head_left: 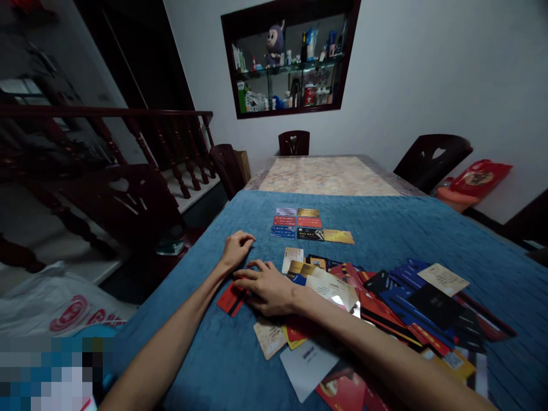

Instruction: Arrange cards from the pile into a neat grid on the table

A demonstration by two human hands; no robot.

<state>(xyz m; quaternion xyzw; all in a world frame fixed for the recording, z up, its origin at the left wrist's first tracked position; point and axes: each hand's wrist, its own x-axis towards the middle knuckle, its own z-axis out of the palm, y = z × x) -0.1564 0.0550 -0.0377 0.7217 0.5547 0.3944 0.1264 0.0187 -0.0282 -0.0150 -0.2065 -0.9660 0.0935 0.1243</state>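
Note:
My left hand [237, 250] rests on the blue cloth with its fingers curled together, and no card shows in them. Beside it my right hand [270, 288] reaches in with fingers spread, over the edge of a red card with a black stripe [231, 298]; whether it grips the card is hard to see. Beyond both hands lie short rows of cards: a lilac card [286, 212], a gold card [309, 213], two red cards [285, 221], a blue card [283, 232], a black card [310, 234] and a yellow-gold card [339, 236]. A loose pile of cards [432, 305] spreads under and around my right forearm.
The blue cloth [385, 228] covers the near part of a long table with a patterned far end [317, 174]. Dark wooden chairs [432, 160] stand around it. At left are a railing [171, 137] and a white plastic bag [64, 302]; a red bag [482, 178] is at right.

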